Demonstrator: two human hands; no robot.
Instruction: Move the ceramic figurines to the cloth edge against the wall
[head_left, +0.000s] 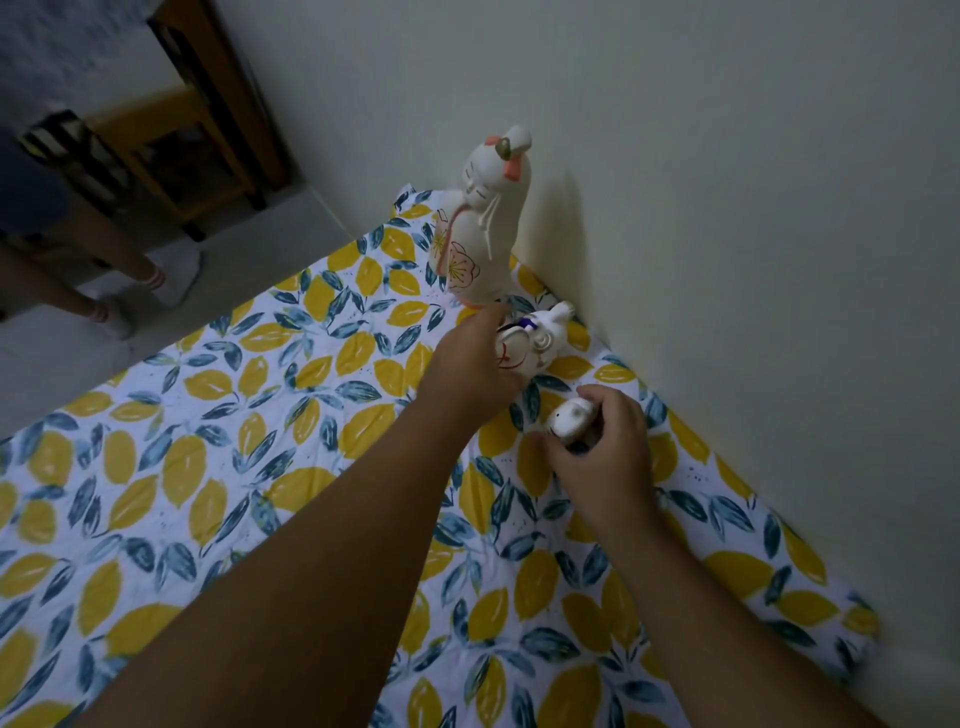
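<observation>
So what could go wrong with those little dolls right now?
The tall figurine stands upright right behind the left hand, so a bump might topple it. The left hand grips the middle figurine and the right hand the small figurine; either could slip and chip.

Bare forearms (291, 566), no sleeves, 2 hands.

Both bare forearms reach forward toward the wall (727, 156); the left hand (475, 364) is closed around something nearer it; the right hand (602, 447) grips likewise, just behind.
</observation>
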